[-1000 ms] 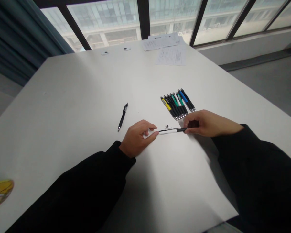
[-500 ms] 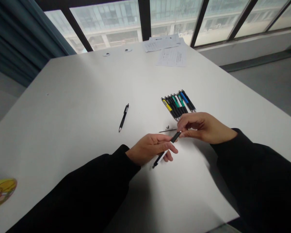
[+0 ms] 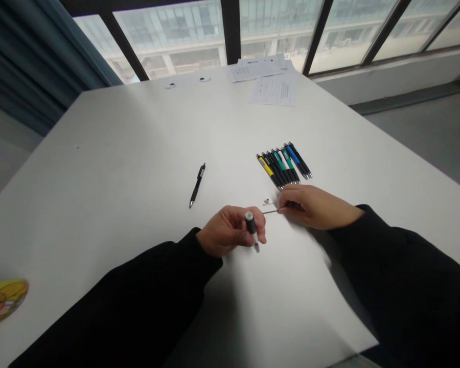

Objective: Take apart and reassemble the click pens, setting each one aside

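My left hand [image 3: 230, 230] is closed around a black-and-white pen barrel [image 3: 250, 223], tilted so that its hollow end faces up toward me. My right hand [image 3: 310, 205] is low over the table, its fingertips pinched at the right end of a thin dark pen refill [image 3: 270, 211]. The refill's other end reaches toward my left fingers. Just behind the refill lies a small metal pen tip [image 3: 267, 201], with a thin piece beside it that is too small to make out.
Behind my right hand lies a row of several pens [image 3: 283, 164] with yellow, green, white and blue grips. A single black pen [image 3: 197, 185] lies to the left. Papers [image 3: 274, 89] are at the far edge, and a colourful rounded object [image 3: 5, 301] is at the near left.
My right hand has left the barrel's end and moved down to the refill. My left hand has turned the barrel more upright, its open end now toward me.
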